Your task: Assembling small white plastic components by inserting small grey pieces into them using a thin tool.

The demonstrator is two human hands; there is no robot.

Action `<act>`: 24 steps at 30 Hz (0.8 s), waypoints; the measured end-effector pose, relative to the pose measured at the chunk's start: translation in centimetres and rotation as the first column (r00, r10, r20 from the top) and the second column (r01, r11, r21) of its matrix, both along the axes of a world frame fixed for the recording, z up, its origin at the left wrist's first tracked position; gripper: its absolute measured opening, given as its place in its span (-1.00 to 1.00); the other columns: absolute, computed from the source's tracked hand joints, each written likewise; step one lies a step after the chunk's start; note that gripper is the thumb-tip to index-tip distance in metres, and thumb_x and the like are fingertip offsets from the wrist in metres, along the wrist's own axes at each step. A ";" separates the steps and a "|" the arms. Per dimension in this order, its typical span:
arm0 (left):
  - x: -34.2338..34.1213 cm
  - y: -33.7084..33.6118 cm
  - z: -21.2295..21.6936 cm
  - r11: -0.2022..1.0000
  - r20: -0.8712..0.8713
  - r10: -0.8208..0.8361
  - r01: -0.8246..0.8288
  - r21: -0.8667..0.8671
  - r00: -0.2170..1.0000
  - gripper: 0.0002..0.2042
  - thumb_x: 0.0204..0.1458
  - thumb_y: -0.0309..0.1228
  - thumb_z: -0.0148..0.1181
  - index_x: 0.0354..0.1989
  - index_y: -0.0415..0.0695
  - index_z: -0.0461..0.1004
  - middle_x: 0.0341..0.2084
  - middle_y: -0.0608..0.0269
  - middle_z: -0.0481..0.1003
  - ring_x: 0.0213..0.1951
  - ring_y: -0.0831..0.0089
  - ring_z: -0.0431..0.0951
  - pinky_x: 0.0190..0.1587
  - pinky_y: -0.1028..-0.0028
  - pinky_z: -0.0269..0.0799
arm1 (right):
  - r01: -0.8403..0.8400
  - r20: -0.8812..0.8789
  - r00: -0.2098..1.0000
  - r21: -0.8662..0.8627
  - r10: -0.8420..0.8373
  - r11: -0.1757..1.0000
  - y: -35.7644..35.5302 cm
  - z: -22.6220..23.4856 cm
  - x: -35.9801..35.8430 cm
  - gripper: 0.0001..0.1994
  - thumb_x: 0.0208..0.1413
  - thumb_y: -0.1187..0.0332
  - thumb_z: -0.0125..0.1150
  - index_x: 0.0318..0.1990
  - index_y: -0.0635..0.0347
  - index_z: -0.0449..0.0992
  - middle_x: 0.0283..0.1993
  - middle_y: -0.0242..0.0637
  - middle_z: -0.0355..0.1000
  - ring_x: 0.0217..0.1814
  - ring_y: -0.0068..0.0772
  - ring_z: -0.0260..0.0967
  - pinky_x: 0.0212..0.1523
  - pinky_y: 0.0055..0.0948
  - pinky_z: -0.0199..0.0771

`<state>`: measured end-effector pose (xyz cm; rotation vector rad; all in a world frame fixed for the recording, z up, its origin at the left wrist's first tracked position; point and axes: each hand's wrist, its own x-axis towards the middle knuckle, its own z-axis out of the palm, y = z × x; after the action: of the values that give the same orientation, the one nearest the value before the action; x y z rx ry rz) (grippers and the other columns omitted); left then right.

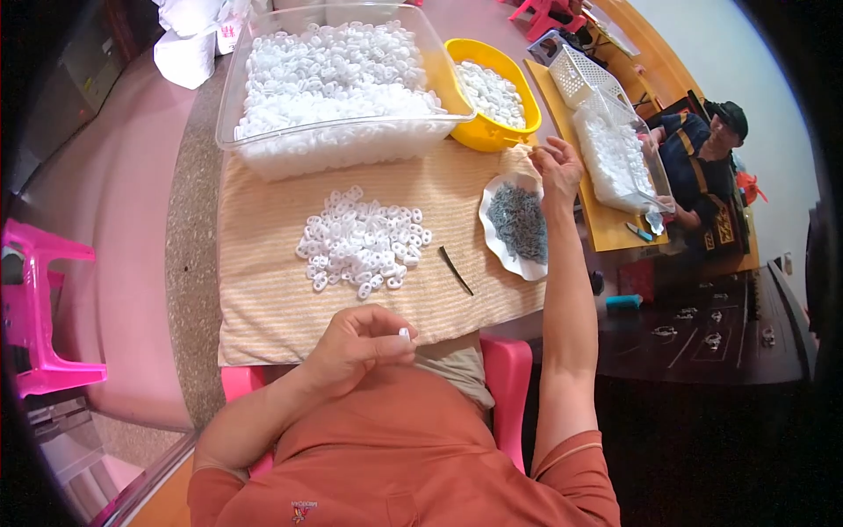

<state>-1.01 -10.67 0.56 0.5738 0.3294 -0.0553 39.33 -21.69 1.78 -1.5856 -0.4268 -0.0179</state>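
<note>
My left hand [362,344] is closed in front of my body, pinching a small white plastic piece [405,335] between thumb and fingertips. My right hand [558,167] reaches out past a white wavy-rimmed dish [488,230] of small grey pieces [516,220], perhaps screws. Its fingers are pinched together beside the yellow tub [533,92]; whatever they may hold is too small to make out. A loose pile of white oval plastic pieces [362,241], with holes in them, lies on the striped cloth [263,307]. Between pile and dish rests a thin dark stick [456,270].
A big clear bin [351,145] full of white pieces stands at the back. The yellow tub also holds white pieces. At right, another person [707,167] sits by a second clear bin [615,162] on a wooden board [606,230]. A pink stool [48,307] stands at left.
</note>
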 end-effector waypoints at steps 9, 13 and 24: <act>0.0 0.5 -0.1 0.996 -0.003 0.056 -0.056 -0.067 0.998 -0.82 0.00 -0.61 0.21 -0.19 -0.25 0.46 -0.26 0.11 0.53 -0.27 0.35 0.59 -0.14 0.36 0.58 | -0.267 -0.051 0.961 0.095 0.273 0.959 -1.2 1.0 -6.8 -0.84 0.13 0.57 0.10 -0.14 0.41 0.49 -0.25 -0.21 0.51 -0.21 -0.38 0.52 -0.11 -0.49 0.54; 0.3 0.8 -0.1 0.995 0.012 0.051 -0.050 -0.089 0.999 -0.82 0.04 -0.60 0.20 -0.17 -0.26 0.46 -0.26 0.13 0.53 -0.27 0.41 0.58 -0.15 0.42 0.57 | -0.391 -0.003 0.920 0.042 0.392 0.919 -1.3 2.1 -12.6 -0.81 0.07 0.66 0.11 -0.14 0.39 0.48 -0.22 -0.24 0.50 -0.16 -0.50 0.47 -0.06 -0.55 0.46; 0.0 0.9 -0.7 0.973 0.065 0.120 -0.105 -0.203 0.991 -0.82 0.08 -0.55 0.18 -0.13 -0.21 0.46 -0.21 0.13 0.53 -0.24 0.40 0.59 -0.13 0.41 0.59 | -0.554 -0.230 0.784 0.160 0.576 0.817 -1.7 0.8 -20.8 -0.82 0.19 0.43 0.13 -0.09 0.25 0.49 -0.37 -0.07 0.48 -0.53 -0.36 0.48 -0.48 -0.40 0.60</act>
<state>-0.98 -9.80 -0.13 0.3563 0.2768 0.0432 18.50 -23.44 2.53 -1.2968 -0.6653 0.6325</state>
